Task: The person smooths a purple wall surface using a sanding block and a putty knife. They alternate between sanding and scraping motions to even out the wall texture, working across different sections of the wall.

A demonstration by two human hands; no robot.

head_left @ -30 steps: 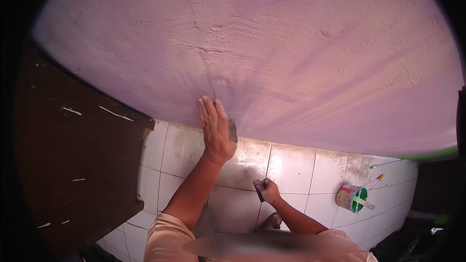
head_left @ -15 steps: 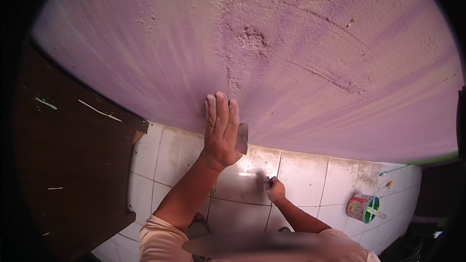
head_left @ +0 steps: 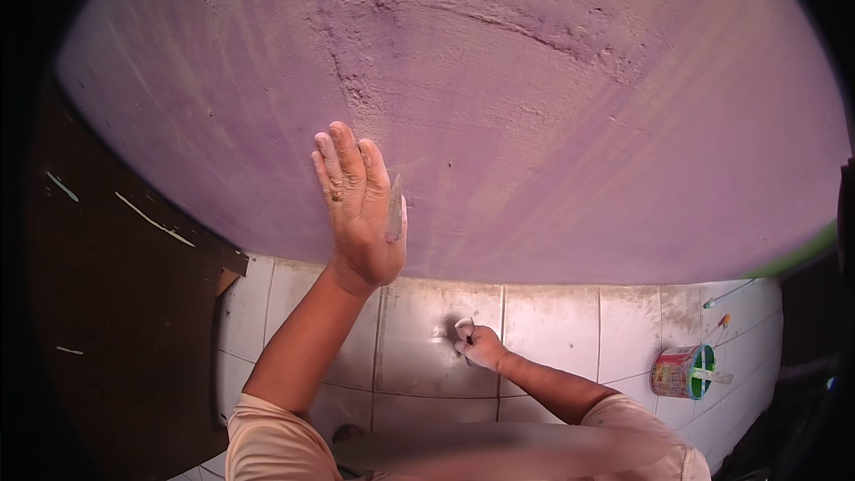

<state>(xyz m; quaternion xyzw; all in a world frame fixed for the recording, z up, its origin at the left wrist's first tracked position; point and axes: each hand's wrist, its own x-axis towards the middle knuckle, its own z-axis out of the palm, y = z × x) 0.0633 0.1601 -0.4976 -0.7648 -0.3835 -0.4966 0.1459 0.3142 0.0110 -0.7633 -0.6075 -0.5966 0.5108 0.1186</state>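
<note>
Two hands (head_left: 361,227) (head_left: 485,350) hold thin pieces (head_left: 394,214) (head_left: 464,329) near rough, pitted purple plaster (head_left: 534,125).

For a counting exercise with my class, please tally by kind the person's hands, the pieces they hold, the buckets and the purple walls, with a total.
Hands: 2 (left hand, right hand)
Held pieces: 2 (flat grey piece, small unclear piece)
Buckets: 1 (bucket)
Purple walls: 1 (purple wall)
Total: 6
</note>
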